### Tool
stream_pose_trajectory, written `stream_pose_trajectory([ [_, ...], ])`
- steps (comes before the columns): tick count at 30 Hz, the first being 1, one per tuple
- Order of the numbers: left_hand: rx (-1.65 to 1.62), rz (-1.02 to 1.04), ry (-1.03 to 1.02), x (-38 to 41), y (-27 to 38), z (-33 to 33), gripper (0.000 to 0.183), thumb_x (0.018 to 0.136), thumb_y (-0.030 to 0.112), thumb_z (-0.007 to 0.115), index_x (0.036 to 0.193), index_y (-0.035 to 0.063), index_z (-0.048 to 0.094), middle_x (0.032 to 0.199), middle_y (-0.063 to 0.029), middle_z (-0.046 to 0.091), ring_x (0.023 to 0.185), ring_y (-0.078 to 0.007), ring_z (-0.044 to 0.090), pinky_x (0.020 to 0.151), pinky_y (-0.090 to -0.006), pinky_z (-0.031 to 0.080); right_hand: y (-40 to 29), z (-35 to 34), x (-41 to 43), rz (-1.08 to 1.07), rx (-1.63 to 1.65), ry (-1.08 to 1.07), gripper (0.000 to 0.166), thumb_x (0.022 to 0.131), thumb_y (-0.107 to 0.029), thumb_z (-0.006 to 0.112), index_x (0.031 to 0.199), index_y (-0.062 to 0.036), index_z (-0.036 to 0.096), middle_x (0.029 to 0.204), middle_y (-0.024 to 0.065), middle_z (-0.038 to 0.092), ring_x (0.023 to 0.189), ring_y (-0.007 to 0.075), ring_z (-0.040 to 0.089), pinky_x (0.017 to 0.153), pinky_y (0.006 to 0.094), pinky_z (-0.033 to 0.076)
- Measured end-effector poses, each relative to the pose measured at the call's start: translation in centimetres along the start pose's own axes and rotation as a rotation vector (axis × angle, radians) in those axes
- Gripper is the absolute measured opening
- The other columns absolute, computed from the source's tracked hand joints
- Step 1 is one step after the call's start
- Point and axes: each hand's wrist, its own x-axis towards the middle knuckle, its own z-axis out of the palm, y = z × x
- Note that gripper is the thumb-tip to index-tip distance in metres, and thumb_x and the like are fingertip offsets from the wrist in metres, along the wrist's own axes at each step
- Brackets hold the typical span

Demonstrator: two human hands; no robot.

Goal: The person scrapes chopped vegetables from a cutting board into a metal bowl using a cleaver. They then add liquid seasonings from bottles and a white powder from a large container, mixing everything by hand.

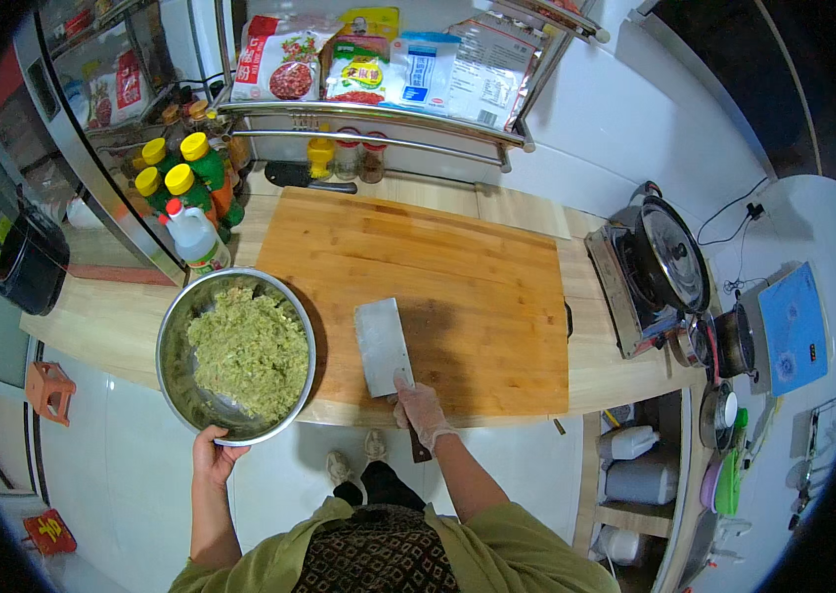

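With bare fingers, my left hand [217,454] grips the near rim of a large stainless steel bowl [309,363]. The bowl holds a mound of finely chopped pale green filling [251,352] and sits at the left front corner of a wooden cutting board [477,296]. My right hand [421,411], in a clear disposable glove, is closed around a cleaver [382,345] near the base of its blade. The broad blade lies over the front middle of the board, and the handle's end shows below the hand, past the counter's edge.
Yellow-capped bottles [191,178] and a red-capped jug [194,233] stand behind the bowl. Another knife [306,178] lies behind the board, under a metal rack [373,115] of seasoning bags. On the right is a gas stove [625,296] with a lidded pan [673,252].
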Motion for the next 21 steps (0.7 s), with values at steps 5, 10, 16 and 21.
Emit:
stream_pose_trajectory([
  [5, -0.015, 0.034, 0.013, -0.1, -0.2, 0.4, 0.045, 0.07, 0.003, 0.046, 0.111, -0.0156, 0.04, 0.101, -0.0273, 0.056, 0.079, -0.0378, 0.063, 0.058, -0.044, 0.059, 3.8, -2.5, -1.4, -0.115, 0.149, 0.191, 0.041, 0.086, -0.04, 0.054, 0.07, -0.0024, 0.056, 0.05, 0.003, 0.048, 0.039, 0.0123, 0.041, 0.039, 0.0278, 0.033],
  [10, -0.002, 0.021, -0.026, 0.2, -0.3, 0.1, 0.046, 0.07, 0.003, 0.047, 0.111, -0.0155, 0.04, 0.102, -0.0272, 0.056, 0.081, -0.0383, 0.062, 0.058, -0.0441, 0.059, 4.1, -6.0, -2.3, -0.004, 0.167, 0.347, 0.041, 0.087, -0.041, 0.052, 0.068, -0.004, 0.056, 0.052, 0.0026, 0.048, 0.039, 0.0123, 0.041, 0.038, 0.028, 0.033],
  [16, -0.017, -0.001, -0.061, 0.3, -0.1, 0.0, 0.046, 0.07, 0.002, 0.047, 0.112, -0.0158, 0.039, 0.101, -0.0275, 0.056, 0.081, -0.0387, 0.062, 0.058, -0.0439, 0.059, 5.6, -0.9, 0.8, -0.152, -0.199, 0.238, 0.037, 0.087, -0.036, 0.053, 0.071, -0.0022, 0.056, 0.062, 0.006, 0.053, 0.051, 0.0132, 0.048, 0.049, 0.029, 0.04],
  [21, -0.021, 0.004, -0.047, -0.1, -0.1, 0.0, 0.045, 0.071, 0.002, 0.047, 0.111, -0.0158, 0.04, 0.101, -0.0272, 0.056, 0.08, -0.0381, 0.063, 0.058, -0.0435, 0.059, 0.9, 3.6, -1.5, 0.01, 0.026, -0.072, 0.035, 0.086, -0.035, 0.054, 0.073, -0.0021, 0.056, 0.052, 0.0032, 0.05, 0.042, 0.0122, 0.045, 0.041, 0.0276, 0.035],
])
